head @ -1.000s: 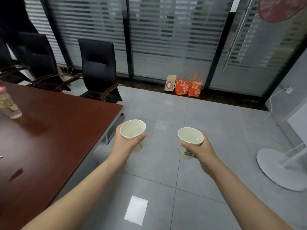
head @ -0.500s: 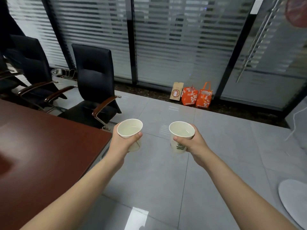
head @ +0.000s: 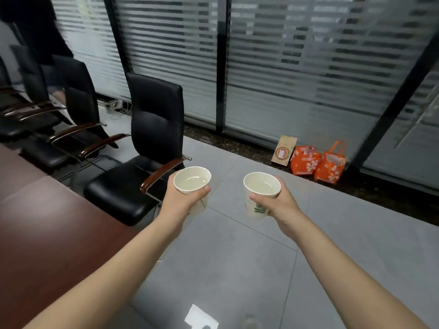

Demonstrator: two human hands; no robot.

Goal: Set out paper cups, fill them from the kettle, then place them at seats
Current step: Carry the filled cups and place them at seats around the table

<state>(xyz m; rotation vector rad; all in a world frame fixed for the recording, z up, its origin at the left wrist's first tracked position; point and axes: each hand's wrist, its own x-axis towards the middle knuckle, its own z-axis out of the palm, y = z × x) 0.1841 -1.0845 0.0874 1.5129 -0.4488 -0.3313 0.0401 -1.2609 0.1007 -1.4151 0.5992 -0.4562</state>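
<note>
I carry two white paper cups, both upright with clear liquid inside. My left hand (head: 183,201) grips the left paper cup (head: 192,180) over the floor, just past the corner of the dark red table (head: 47,233). My right hand (head: 279,205) grips the right paper cup (head: 261,186), which has a green logo on its side. The nearest seat, a black office chair (head: 145,160) with brown armrests, stands just left of the left cup. No kettle is in view.
Two more black chairs (head: 71,119) line the table's far side at the left. Glass walls with blinds (head: 297,67) close the room ahead. Two orange bags (head: 318,162) and a brown packet (head: 283,150) sit against the wall. Grey tiled floor (head: 237,257) lies underneath.
The view has swung left and moved forward along the table; the chairs are closer and the fan base has left the frame. Both hands still hold their cups level.
</note>
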